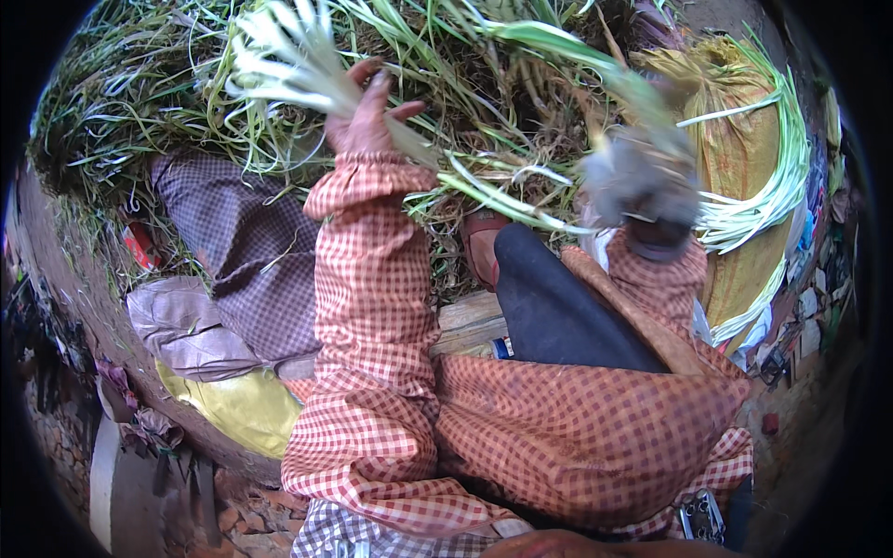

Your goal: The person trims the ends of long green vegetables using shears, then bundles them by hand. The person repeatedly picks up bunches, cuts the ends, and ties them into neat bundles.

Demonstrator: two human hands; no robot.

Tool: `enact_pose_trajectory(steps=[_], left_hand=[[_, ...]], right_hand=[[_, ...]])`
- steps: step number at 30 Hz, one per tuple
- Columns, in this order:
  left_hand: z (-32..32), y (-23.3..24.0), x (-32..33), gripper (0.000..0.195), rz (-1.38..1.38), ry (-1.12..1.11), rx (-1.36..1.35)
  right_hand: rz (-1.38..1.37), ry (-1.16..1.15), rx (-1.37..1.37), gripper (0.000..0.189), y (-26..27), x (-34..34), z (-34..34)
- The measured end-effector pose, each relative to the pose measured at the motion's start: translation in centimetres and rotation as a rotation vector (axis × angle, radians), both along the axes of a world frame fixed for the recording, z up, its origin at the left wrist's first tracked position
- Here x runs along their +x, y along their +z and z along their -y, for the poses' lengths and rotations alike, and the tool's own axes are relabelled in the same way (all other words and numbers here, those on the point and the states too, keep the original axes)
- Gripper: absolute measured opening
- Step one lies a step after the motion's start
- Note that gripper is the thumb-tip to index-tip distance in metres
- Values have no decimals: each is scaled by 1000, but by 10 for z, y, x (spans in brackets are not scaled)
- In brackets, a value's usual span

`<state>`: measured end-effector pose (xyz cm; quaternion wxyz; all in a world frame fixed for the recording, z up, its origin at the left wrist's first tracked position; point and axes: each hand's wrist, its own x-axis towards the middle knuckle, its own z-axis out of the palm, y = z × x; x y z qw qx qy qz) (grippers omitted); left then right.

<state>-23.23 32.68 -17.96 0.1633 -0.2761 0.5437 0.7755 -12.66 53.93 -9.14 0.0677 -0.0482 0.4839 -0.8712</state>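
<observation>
My left hand [366,115] is closed around a bunch of pale white-green plant stalks [293,70], which fan out to the upper left. Motion blurs my right hand [645,178], covered by what looks like a grey glove. A long green leafy stalk [586,45] runs down into that hand, though the grip itself is smeared. Under and beyond both hands spreads a large heap of long green plants [174,91] with tangled brown roots or dry stems. Loose pale stalks [502,199] lie between the hands.
At the right lies a yellow woven sack [739,153] with pale green stalks [785,174] draped over it. Dark checked cloth [258,244] and a yellow sheet [230,408] lie at left. My sandalled foot [483,254] rests by a wooden piece [471,321]. Bricks and rubble border the ground.
</observation>
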Motion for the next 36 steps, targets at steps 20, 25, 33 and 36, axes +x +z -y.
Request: enact_pose_trajectory(steps=[20,25,33,36], left_hand=[[26,50,41,17,-112,-56,119],[-2,44,61,25,85,-174,97],[-4,38,70,25,177,-197,198],[-8,45,75,30,147,-141,102]], right_hand=[[462,-110,668,17,-48,19,69],[314,-131,976,18,-43,20,74],[513,-220,362,24,-39,12,80],[605,-293,358,26,-41,1,82]])
